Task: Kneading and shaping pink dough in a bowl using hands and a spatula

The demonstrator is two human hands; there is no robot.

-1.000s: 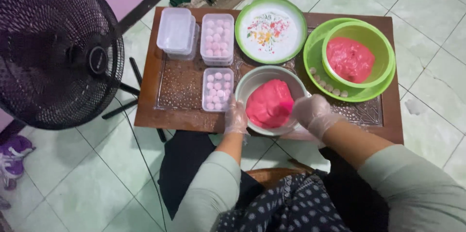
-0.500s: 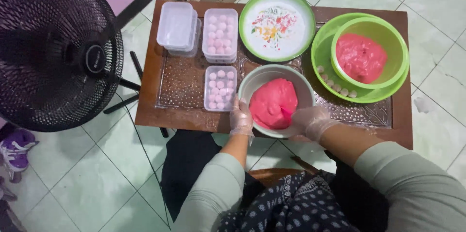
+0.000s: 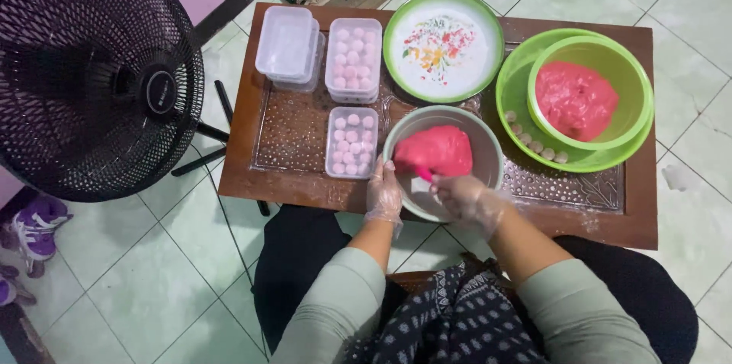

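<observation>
Pink dough (image 3: 435, 149) now sits as a smaller lump toward the far side of the grey bowl (image 3: 488, 152), where half a second ago it filled most of the bowl; the near part of the bowl's floor shows bare. By my reading, a piece is being drawn off the lump. The bowl stands at the near edge of the brown table (image 3: 252, 173), with a clear box of pink balls (image 3: 351, 142) just to its left and a green bowl (image 3: 639, 109) of more pink dough to its far right. The right hand (image 3: 469, 198), gloved, has moved inside the bowl, its fingers (image 3: 436, 179) curled together and pinching the dough's near edge. The left hand (image 3: 383, 193), also gloved, rests on the bowl's left rim, fingers (image 3: 388, 173) loosely together.
</observation>
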